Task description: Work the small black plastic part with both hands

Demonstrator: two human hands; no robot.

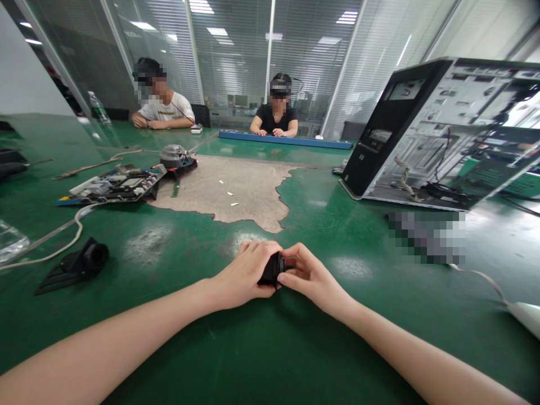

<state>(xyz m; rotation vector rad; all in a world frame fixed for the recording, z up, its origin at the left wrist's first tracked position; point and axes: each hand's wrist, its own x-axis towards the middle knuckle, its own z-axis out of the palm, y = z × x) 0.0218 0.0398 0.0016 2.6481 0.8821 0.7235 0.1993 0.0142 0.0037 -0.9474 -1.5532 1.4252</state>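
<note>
A small black part [270,270] is between my two hands at the middle of the green table [236,354]. My left hand [247,271] wraps round its left side, palm over it, with the thumb along the near edge. The fingers and thumb of my right hand [310,277] pinch its right end. Much of the part is hidden by my left hand, so its full shape does not show.
Left lies a black bracket-like piece [86,259]; behind it are a circuit board [122,184], cables and a round cooler [177,157]. An open computer case [405,129] stands at right, a blurred object [426,236] before it. Two people sit across the table behind a blue bar [287,139].
</note>
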